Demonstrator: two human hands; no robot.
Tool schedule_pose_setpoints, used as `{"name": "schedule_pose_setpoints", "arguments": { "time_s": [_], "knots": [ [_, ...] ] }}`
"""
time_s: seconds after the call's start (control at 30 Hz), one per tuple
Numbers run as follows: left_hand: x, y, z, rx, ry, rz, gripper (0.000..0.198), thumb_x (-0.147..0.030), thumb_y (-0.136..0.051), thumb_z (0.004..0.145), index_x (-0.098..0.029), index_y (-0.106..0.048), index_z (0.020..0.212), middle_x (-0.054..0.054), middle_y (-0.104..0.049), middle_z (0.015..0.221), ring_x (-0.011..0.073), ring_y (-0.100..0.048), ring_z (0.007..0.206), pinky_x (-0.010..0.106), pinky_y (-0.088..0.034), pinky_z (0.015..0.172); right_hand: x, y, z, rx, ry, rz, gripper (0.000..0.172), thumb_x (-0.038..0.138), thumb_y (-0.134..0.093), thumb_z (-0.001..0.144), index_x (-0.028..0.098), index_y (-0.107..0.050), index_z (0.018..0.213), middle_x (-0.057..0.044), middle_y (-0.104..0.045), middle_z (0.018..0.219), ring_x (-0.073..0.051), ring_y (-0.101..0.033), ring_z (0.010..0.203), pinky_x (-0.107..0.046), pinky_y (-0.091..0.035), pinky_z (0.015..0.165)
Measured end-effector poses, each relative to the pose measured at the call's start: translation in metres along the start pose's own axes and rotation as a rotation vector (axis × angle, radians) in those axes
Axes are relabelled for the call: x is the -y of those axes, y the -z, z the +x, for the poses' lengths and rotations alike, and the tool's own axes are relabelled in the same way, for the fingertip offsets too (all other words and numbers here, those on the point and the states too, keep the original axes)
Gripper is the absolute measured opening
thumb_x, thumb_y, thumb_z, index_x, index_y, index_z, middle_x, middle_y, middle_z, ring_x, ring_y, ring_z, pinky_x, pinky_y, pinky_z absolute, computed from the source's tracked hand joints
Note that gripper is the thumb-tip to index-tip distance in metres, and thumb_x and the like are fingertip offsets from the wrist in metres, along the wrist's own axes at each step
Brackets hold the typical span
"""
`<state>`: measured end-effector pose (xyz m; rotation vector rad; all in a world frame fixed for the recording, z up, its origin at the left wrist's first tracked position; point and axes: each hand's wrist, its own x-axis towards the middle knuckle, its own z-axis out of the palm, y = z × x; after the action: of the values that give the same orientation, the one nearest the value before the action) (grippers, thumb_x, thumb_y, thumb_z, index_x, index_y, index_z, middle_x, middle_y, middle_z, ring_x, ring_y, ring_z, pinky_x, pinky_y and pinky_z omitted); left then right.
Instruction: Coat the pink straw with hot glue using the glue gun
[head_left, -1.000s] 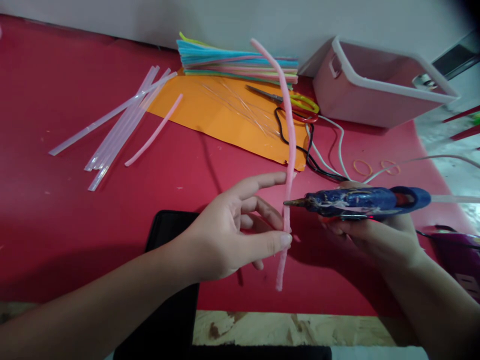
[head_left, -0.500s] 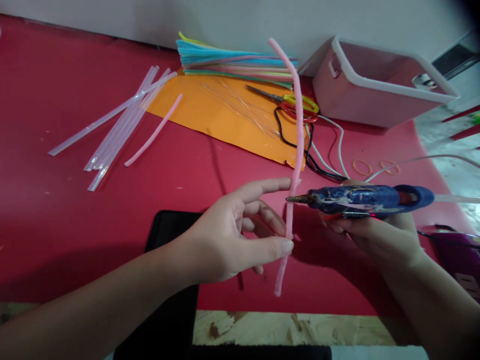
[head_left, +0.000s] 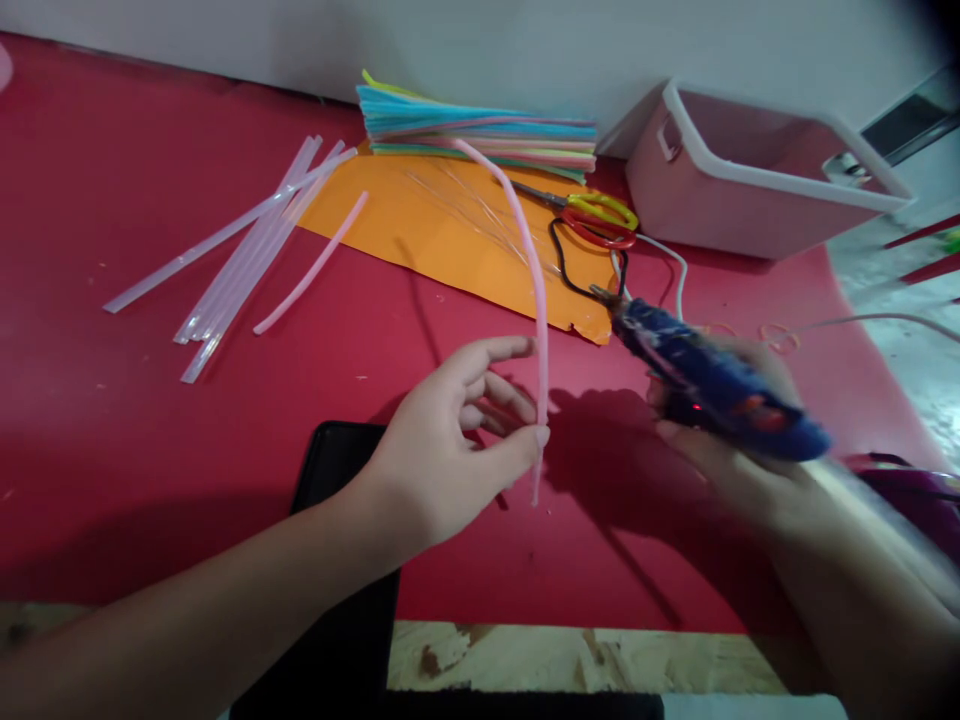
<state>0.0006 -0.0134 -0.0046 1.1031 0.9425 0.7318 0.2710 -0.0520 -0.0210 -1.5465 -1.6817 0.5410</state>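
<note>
My left hand (head_left: 450, 450) pinches a long pink pipe cleaner (head_left: 538, 300) between thumb and fingers, low on its length. Its upper part bends away toward the back left. A blue hot glue gun (head_left: 697, 375), blurred by motion, is gripped in my right hand (head_left: 757, 480); a red light glows on it. The gun's nozzle points up and left, apart from the pipe cleaner. On the red table lies a shorter pink pipe cleaner (head_left: 311, 265), beside several clear glue sticks (head_left: 247, 245).
Behind, an orange sheet (head_left: 420, 230) carries scissors (head_left: 596, 215) and a bundle of coloured pipe cleaners (head_left: 480, 125). A pink bin (head_left: 720, 190) stands at the back right. Cords and rubber bands (head_left: 780, 335) lie near the gun. A black flat object (head_left: 337, 520) sits under my left forearm.
The glue gun's nozzle has left the pipe cleaner and swung up, its rear end dropping toward me. My left hand has moved slightly left and up with the pipe cleaner, which now leans left.
</note>
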Motion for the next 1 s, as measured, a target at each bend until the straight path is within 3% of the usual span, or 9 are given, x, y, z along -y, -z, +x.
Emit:
{"name": "schedule_pose_setpoints", "arguments": {
  "time_s": [0.07, 0.17, 0.27, 0.43, 0.57, 0.67, 0.8, 0.9, 1.0],
  "knots": [
    [0.001, -0.001, 0.000, -0.054, -0.079, 0.051, 0.053, -0.011, -0.074, 0.083, -0.024, -0.058, 0.132, -0.004, -0.064, 0.085, 0.0106, -0.066, 0.074, 0.018, -0.057, 0.059, 0.002, 0.002, 0.004, 0.138, 0.202, -0.269, 0.052, 0.021, -0.066, 0.081, 0.023, -0.059, 0.132, -0.009, -0.072, 0.107, -0.029, -0.070, 0.088, -0.043, -0.058, 0.074],
    [0.002, -0.002, -0.003, -0.083, -0.166, 0.148, 0.053, -0.010, -0.072, 0.083, -0.025, -0.057, 0.131, -0.004, -0.065, 0.084, 0.0115, -0.069, 0.076, 0.017, -0.057, 0.059, 0.008, 0.001, 0.010, 0.246, 0.386, -0.477, 0.052, 0.010, -0.055, 0.076, 0.018, -0.061, 0.127, -0.012, -0.071, 0.104, -0.031, -0.069, 0.093, -0.045, -0.056, 0.080],
    [0.003, -0.004, -0.005, -0.076, -0.241, 0.243, 0.052, -0.007, -0.068, 0.083, -0.023, -0.057, 0.131, -0.004, -0.066, 0.085, 0.0098, -0.068, 0.073, 0.014, -0.055, 0.054, 0.010, -0.003, 0.012, 0.280, 0.418, -0.550, 0.054, 0.004, -0.050, 0.070, 0.017, -0.063, 0.120, -0.011, -0.069, 0.098, -0.030, -0.068, 0.092, -0.045, -0.053, 0.082],
    [0.007, -0.004, -0.007, -0.075, -0.399, 0.428, 0.051, -0.003, -0.062, 0.086, -0.019, -0.056, 0.134, -0.002, -0.069, 0.088, 0.0063, -0.065, 0.071, 0.010, -0.048, 0.051, 0.004, -0.007, 0.010, 0.281, 0.430, -0.584, 0.054, 0.003, -0.051, 0.073, 0.017, -0.066, 0.123, -0.012, -0.067, 0.100, -0.029, -0.066, 0.092, -0.046, -0.052, 0.084],
    [0.011, -0.005, -0.010, -0.037, -0.437, 0.438, 0.053, -0.003, -0.063, 0.086, -0.019, -0.055, 0.136, -0.001, -0.072, 0.091, 0.0067, -0.068, 0.075, 0.009, -0.049, 0.052, 0.005, -0.002, 0.010, 0.263, 0.376, -0.581, 0.052, 0.002, -0.051, 0.077, 0.021, -0.070, 0.122, -0.014, -0.066, 0.113, -0.033, -0.063, 0.100, -0.052, -0.051, 0.085],
    [0.012, -0.006, -0.013, 0.041, -0.427, 0.393, 0.057, -0.004, -0.065, 0.086, -0.022, -0.052, 0.138, -0.002, -0.073, 0.093, 0.0060, -0.068, 0.074, 0.008, -0.049, 0.052, 0.019, 0.003, 0.008, 0.174, 0.355, -0.371, 0.041, 0.008, -0.055, 0.087, 0.024, -0.071, 0.121, -0.013, -0.064, 0.121, -0.033, -0.062, 0.107, -0.054, -0.050, 0.091],
    [0.010, -0.006, -0.016, 0.104, -0.490, 0.457, 0.056, -0.004, -0.061, 0.087, -0.022, -0.052, 0.139, -0.001, -0.075, 0.097, 0.0098, -0.073, 0.083, 0.013, -0.052, 0.056, 0.040, 0.000, 0.000, 0.168, 0.276, 0.114, 0.028, 0.024, -0.061, 0.099, 0.029, -0.071, 0.124, -0.006, -0.070, 0.109, -0.023, -0.065, 0.103, -0.036, -0.055, 0.088],
    [0.010, -0.007, -0.018, 0.166, -0.560, 0.512, 0.057, -0.002, -0.057, 0.088, -0.025, -0.051, 0.141, 0.002, -0.077, 0.107, 0.0156, -0.075, 0.099, 0.018, -0.056, 0.063, 0.046, -0.005, -0.003, 0.186, 0.203, 0.305, 0.025, 0.032, -0.067, 0.098, 0.030, -0.074, 0.122, -0.003, -0.072, 0.103, -0.019, -0.068, 0.095, -0.030, -0.058, 0.081],
    [0.011, -0.008, -0.019, 0.230, -0.607, 0.517, 0.059, -0.003, -0.058, 0.089, -0.025, -0.051, 0.143, 0.004, -0.076, 0.120, 0.0171, -0.075, 0.105, 0.019, -0.057, 0.063, 0.045, -0.008, -0.003, 0.226, 0.181, 0.395, 0.015, 0.030, -0.073, 0.095, 0.028, -0.079, 0.108, -0.002, -0.074, 0.092, -0.017, -0.070, 0.085, -0.029, -0.059, 0.078]
  ]
}}
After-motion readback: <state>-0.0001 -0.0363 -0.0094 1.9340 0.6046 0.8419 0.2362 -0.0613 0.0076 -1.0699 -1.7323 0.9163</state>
